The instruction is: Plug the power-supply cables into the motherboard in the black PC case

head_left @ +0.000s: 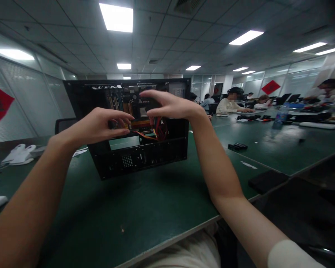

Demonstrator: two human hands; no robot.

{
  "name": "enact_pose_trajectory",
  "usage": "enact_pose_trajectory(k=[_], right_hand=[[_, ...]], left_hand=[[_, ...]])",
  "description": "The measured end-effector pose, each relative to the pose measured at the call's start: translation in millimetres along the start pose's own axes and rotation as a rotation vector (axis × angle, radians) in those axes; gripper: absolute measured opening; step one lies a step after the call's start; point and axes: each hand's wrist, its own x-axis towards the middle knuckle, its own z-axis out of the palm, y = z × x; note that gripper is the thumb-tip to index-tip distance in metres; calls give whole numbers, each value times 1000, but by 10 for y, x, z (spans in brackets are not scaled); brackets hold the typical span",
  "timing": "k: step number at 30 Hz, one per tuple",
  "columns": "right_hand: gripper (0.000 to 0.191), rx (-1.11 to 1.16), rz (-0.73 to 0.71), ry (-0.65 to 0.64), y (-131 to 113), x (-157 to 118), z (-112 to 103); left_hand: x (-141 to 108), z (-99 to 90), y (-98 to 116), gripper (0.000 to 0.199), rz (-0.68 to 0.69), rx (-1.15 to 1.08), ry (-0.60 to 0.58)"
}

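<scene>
A black computer case (145, 150) stands tilted on the green table, its open side facing me and showing a motherboard with slots. My left hand (100, 124) is at the middle of the opening, fingers curled towards the thumb. Thin red, orange and yellow cables (146, 136) run up to its thumb tip, and it appears to grip their end; the contact itself is partly hidden. Over the board, my right hand (170, 104) has its index finger and thumb spread apart. Just below it hangs a looped bundle of dark red cables (162, 129). The lower right fingers are mostly hidden.
Small black parts (238, 146) and a black flat pad (268, 181) lie to the right. White gloves (19, 154) lie on the left. Farther off are a plastic bottle (281, 113) and a seated person (230, 106). The table edge (173, 240) runs close to me.
</scene>
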Motion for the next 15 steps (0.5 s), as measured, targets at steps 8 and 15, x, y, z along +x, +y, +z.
enact_pose_trajectory(k=[8,15], right_hand=[[41,-115,87,-268,-76,19,42],[38,-48,75,-337,109,8,27]], left_hand=[[146,275,131,49,18,24,-325],[212,398,-158,34,47,16,-327]])
